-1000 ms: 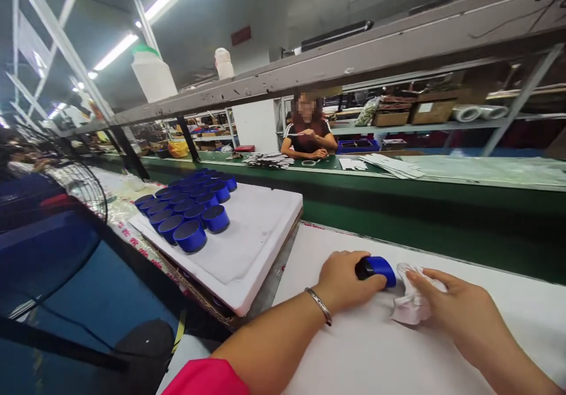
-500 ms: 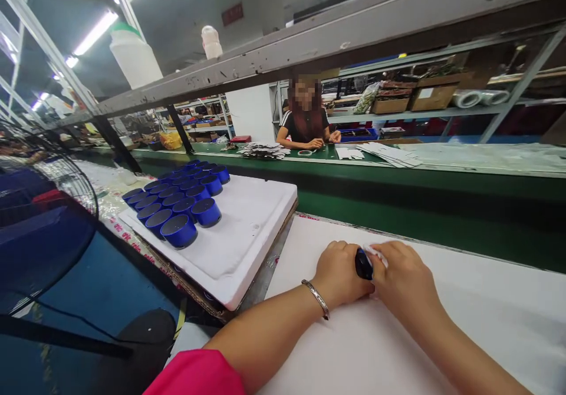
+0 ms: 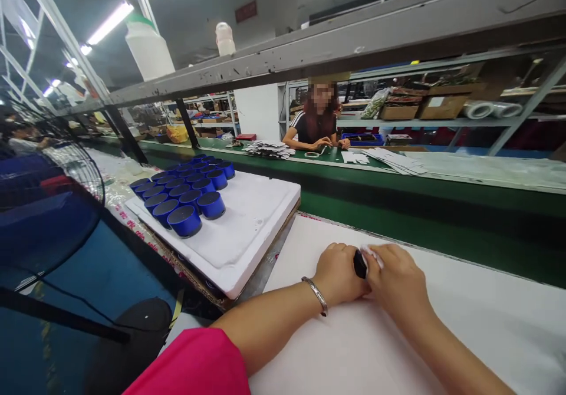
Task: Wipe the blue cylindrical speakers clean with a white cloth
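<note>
My left hand [image 3: 336, 272] is closed around a small round speaker [image 3: 359, 265], whose dark end faces right; most of its body is hidden by the fingers. My right hand [image 3: 398, 278] pinches a white cloth [image 3: 372, 256] against the dark end of it. Both hands are together just above the white work surface [image 3: 477, 300]. To the left, several blue round speakers [image 3: 184, 223] with dark tops stand in rows on a white foam board [image 3: 254, 239].
A green conveyor belt [image 3: 398, 212] runs behind the work surface. Across it sits a person [image 3: 316, 127] beside stacks of white card pieces [image 3: 269, 148]. Overhead passes a grey shelf beam [image 3: 283, 59] with a white jar [image 3: 150, 50]. A fan [image 3: 57, 206] stands at left.
The view has shifted slightly, so the background sits a little farther right. My right hand has moved slightly left with the cloth, against the speaker. Less of the blue rim shows.
</note>
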